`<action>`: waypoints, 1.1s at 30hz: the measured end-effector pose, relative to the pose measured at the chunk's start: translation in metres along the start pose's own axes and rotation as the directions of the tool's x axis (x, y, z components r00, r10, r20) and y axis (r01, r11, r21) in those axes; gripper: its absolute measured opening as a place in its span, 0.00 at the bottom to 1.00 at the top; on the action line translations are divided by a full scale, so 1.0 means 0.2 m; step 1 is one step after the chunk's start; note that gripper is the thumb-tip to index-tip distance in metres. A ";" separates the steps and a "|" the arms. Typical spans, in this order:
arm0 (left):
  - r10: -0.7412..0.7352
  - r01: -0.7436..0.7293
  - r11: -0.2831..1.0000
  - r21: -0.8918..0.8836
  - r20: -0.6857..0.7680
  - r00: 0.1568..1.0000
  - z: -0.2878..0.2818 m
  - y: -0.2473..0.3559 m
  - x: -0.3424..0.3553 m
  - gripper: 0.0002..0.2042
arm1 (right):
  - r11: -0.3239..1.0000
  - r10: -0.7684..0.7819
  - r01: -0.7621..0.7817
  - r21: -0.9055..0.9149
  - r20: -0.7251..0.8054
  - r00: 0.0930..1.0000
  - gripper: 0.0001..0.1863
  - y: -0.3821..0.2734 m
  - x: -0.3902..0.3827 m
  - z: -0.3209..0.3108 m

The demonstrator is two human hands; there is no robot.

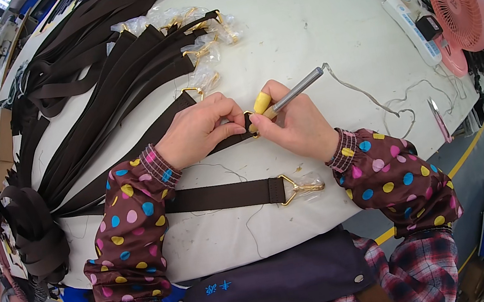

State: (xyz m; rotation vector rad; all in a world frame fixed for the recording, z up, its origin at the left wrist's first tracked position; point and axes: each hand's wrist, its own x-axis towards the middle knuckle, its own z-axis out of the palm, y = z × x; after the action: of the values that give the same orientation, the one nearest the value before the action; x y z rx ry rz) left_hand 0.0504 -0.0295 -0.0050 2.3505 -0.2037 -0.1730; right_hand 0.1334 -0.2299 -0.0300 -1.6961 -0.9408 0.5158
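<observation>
My left hand [202,129] is closed in a pinch on the end of a dark brown webbing strap [230,141], beside its gold metal ring [252,124]. In my right hand [299,125] is a corded pen-shaped tool [302,87] with a silver barrel, like a soldering iron. Its tip end points down at the strap end, hidden by my fingers. A yellow finger cot [262,102] covers one right fingertip. Closer to me lies another brown strap [224,197] with a gold triangular ring [289,188] and a plastic-wrapped clasp [309,188].
More brown straps [130,67] with plastic-wrapped gold hardware lie across the white table [297,25], bundled at left. A pink fan [457,3], a white power strip [412,30] and pink-handled snips [439,119] are at right. The tool's cord [361,94] trails there.
</observation>
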 end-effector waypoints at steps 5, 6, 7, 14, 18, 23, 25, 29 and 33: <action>-0.039 0.039 0.997 -0.069 0.002 0.999 0.00 -0.01 0.00 0.06 | 0.999 0.036 -0.036 0.030 0.006 0.999 0.09 -0.01 0.00 0.00; -0.056 0.053 0.990 -0.129 -0.022 0.998 0.00 -0.02 0.00 0.05 | 0.997 0.039 -0.038 0.070 -0.008 0.999 0.09 -0.01 0.00 0.00; -0.076 0.066 0.980 -0.188 -0.047 0.996 0.01 -0.03 0.00 0.05 | 0.993 0.040 -0.038 0.111 -0.021 0.999 0.09 -0.01 0.00 0.00; -0.139 0.111 0.958 -0.265 -0.089 0.986 0.00 -0.03 -0.01 0.04 | 0.998 0.015 -0.013 0.055 -0.053 0.998 0.10 -0.01 0.02 0.00; -0.109 0.077 0.966 -0.246 -0.120 0.987 0.01 -0.04 -0.01 0.06 | 0.999 0.009 -0.006 0.044 -0.054 0.998 0.11 -0.01 0.02 0.01; -0.103 0.071 0.968 -0.240 -0.122 0.987 0.01 -0.04 -0.01 0.06 | 1.000 0.012 -0.011 0.030 -0.049 0.999 0.11 -0.02 0.02 0.00; -0.105 0.073 0.967 -0.242 -0.120 0.987 0.01 -0.04 -0.01 0.06 | 1.000 -0.004 0.005 0.013 -0.055 0.998 0.11 -0.02 0.02 0.01; -0.106 0.074 0.968 -0.241 -0.120 0.987 0.01 -0.03 -0.01 0.06 | 1.000 -0.005 0.004 -0.004 -0.052 0.999 0.11 -0.02 0.02 0.00; -0.108 0.077 0.968 -0.238 -0.118 0.987 0.01 -0.03 -0.01 0.06 | 1.000 -0.018 0.017 -0.014 -0.059 0.998 0.11 -0.02 0.02 0.01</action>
State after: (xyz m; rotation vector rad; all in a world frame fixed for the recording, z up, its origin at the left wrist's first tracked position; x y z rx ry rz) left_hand 0.0486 -0.0257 -0.0113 2.1288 -0.0084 -0.0830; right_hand 0.1342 -0.2251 -0.0265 -1.7046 -0.9180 0.4464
